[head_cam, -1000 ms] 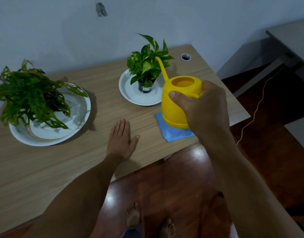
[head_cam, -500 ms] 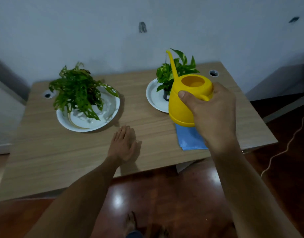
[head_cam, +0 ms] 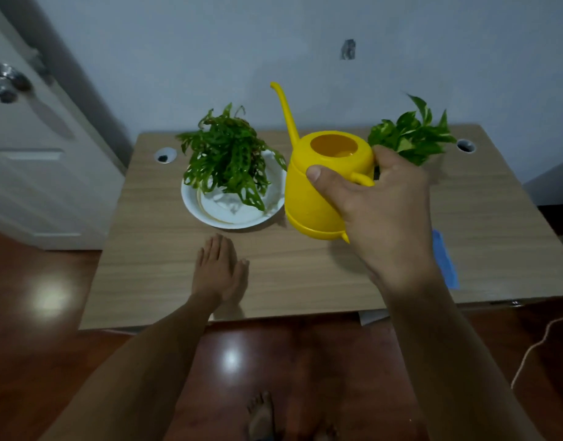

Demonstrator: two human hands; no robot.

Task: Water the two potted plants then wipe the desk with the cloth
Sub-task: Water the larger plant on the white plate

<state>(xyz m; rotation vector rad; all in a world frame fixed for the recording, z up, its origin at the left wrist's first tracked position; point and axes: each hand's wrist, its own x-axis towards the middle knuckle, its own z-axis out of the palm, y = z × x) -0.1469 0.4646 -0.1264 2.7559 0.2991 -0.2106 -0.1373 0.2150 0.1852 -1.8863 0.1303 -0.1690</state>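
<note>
Right hand (head_cam: 382,214): gripping the yellow watering can (head_cam: 318,189) by its handle, thumb pressing on the body, fingers wrapping behind; holding it clear above the desk (head_cam: 496,218)
Left hand (head_cam: 218,272): lying flat on the desk near the front edge, fingers extended and close together, holding nothing
Can position: hanging upright between the two plants, spout (head_cam: 285,113) pointing up and away, just beside the white plate (head_cam: 229,218)
Left plant (head_cam: 226,157): sitting on the white plate, leaves overhanging the rim
Right plant (head_cam: 410,138): standing behind the right hand, pot hidden
Cloth (head_cam: 445,259): lying blue at the right of the desk, partly hidden by the right forearm
Spill risk: tipping too fast likely sending water past the pot onto plate or desk
Snag risk: long spout possibly catching overhanging leaves while swinging left
Change from earlier frames: can travelling leftward off the cloth area toward the left plant; view shifting left, door (head_cam: 25,148) now showing
</note>
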